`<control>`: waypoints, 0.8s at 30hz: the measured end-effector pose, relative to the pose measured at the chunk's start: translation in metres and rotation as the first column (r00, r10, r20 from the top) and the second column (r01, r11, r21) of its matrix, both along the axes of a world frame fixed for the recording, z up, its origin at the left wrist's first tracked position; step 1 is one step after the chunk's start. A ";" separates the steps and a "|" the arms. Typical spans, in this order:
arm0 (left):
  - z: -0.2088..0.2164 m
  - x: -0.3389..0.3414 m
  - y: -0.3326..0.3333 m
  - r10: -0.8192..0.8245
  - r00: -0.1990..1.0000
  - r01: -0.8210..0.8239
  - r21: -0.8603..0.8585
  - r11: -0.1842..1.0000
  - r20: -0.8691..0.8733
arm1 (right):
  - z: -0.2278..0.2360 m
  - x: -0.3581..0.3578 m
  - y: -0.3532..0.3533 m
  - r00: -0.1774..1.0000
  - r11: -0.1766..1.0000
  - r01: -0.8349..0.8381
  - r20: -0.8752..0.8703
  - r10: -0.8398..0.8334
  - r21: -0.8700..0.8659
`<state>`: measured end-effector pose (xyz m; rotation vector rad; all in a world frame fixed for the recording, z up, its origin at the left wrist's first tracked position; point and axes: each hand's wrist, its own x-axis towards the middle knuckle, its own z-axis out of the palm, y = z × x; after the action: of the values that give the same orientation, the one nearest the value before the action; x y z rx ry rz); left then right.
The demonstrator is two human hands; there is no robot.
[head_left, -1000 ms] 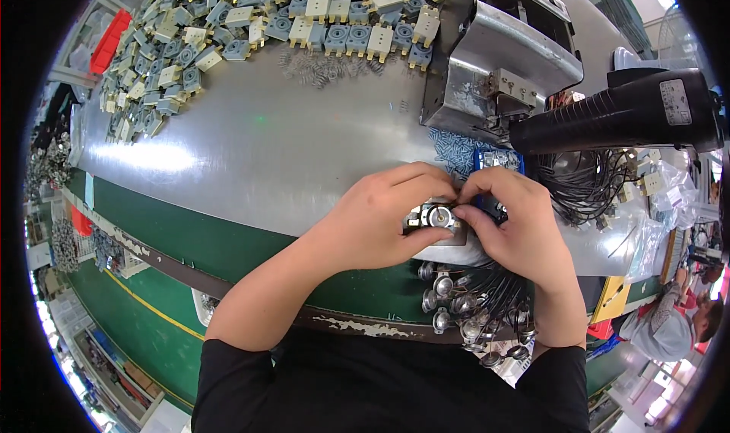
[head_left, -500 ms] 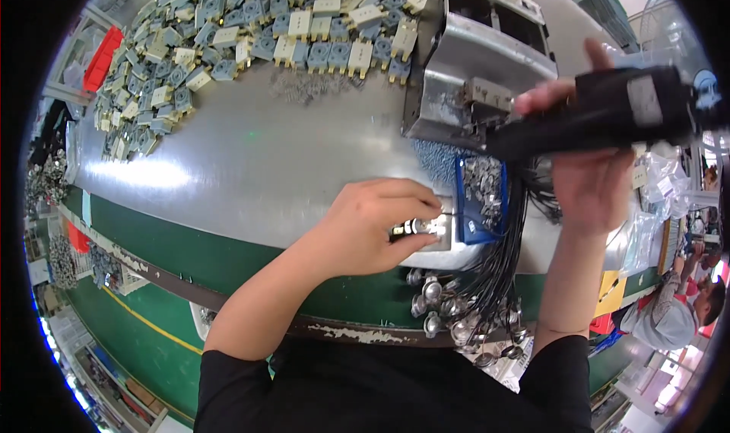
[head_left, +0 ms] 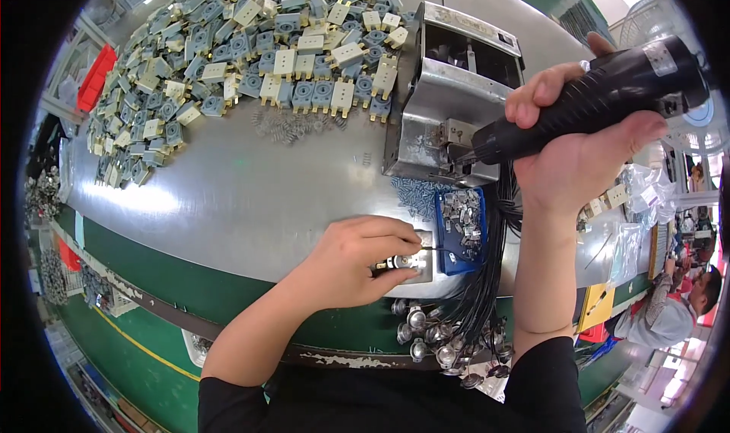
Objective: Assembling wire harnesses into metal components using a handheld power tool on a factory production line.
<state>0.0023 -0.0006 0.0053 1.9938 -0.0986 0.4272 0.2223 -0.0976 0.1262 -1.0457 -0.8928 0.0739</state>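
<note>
My left hand (head_left: 353, 260) pinches a small part with a black lead (head_left: 397, 263) between thumb and fingers; the fingers hide much of it. It sits at a small metal fixture plate (head_left: 426, 270) near the front edge of the bench. My right hand (head_left: 570, 163) is wrapped around a black electric screwdriver (head_left: 597, 95), held tilted with its back end up to the right. The screwdriver's bit reaches the front outlet of a metal screw feeder (head_left: 464, 83); whether a screw is on the tip cannot be seen.
A blue tray (head_left: 461, 263) of small metal pieces lies beside the fixture, by loose screws (head_left: 414, 196). Black cables (head_left: 493, 243) with round metal ends (head_left: 417, 319) hang over the edge. Grey-and-cream blocks (head_left: 285, 60) and springs (head_left: 293, 125) cover the far left. A co-worker (head_left: 677, 319) sits at right.
The screwdriver was blurred and nearly level; now it is sharper and tilted, back end raised, its tip still at the feeder. The whole view has shifted slightly. My left hand keeps its pinch at the fixture.
</note>
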 end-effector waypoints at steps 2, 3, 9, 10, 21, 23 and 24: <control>-0.001 0.002 0.001 0.000 1.000 0.000 -0.001 1.000 -0.001 | 0.000 -0.007 0.006 0.979 0.966 0.199 -0.019 -0.205 -0.162; -0.001 0.002 0.001 0.010 0.999 -0.010 0.015 1.000 0.030 | -0.001 -0.006 0.006 0.979 0.967 0.197 -0.022 -0.203 -0.160; -0.002 0.003 0.001 0.015 0.998 -0.017 0.033 0.999 0.066 | -0.003 -0.007 0.007 0.988 0.981 0.139 -0.055 -0.147 -0.132; -0.002 0.003 0.001 0.013 0.998 -0.015 0.037 0.999 0.063 | -0.002 -0.008 0.007 0.990 0.981 0.132 -0.035 -0.138 -0.145; -0.003 -0.002 -0.003 0.014 1.000 -0.014 -0.020 1.000 0.004 | -0.004 -0.027 0.000 0.996 0.971 0.073 -0.031 -0.082 -0.226; -0.003 -0.001 -0.001 0.016 0.999 -0.015 -0.013 1.000 0.031 | 0.000 -0.042 -0.013 0.971 0.964 -0.173 -0.197 0.133 -0.202; -0.001 -0.002 0.000 0.033 0.999 -0.033 -0.032 0.999 0.019 | 0.003 -0.053 -0.018 0.963 0.948 -0.200 -0.230 0.143 -0.246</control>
<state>0.0001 -0.0002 0.0039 1.9623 -0.0707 0.4666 0.1689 -0.1157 0.1295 -1.1833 -0.7931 0.4554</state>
